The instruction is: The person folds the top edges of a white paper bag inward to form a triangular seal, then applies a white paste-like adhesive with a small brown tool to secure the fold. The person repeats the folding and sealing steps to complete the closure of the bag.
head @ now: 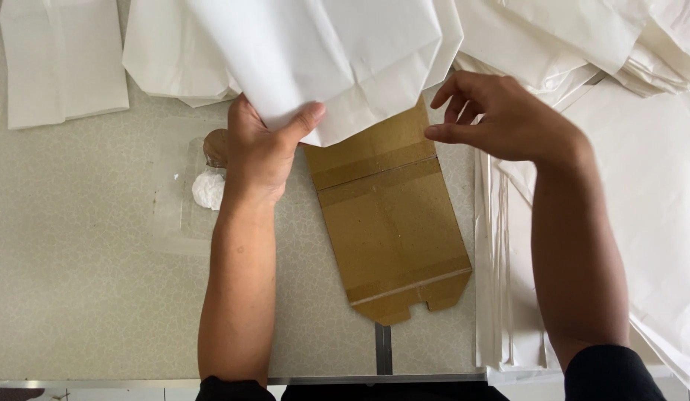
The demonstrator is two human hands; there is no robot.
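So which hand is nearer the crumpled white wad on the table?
Left. The left hand sits right beside the crumpled white wad; the right hand is far across.

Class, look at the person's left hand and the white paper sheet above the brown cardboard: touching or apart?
Touching. The head view shows the left hand pinching the white paper sheet's lower edge, its thumb pressed flat on top.

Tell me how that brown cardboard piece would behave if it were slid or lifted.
The brown cardboard piece lies flat on the table, so it would likely slide rather than roll or tip. It looks thin, so probably light. Taped creases cross it, so it may hinge there when lifted, yet seems stiffer than the white paper the left hand holds.
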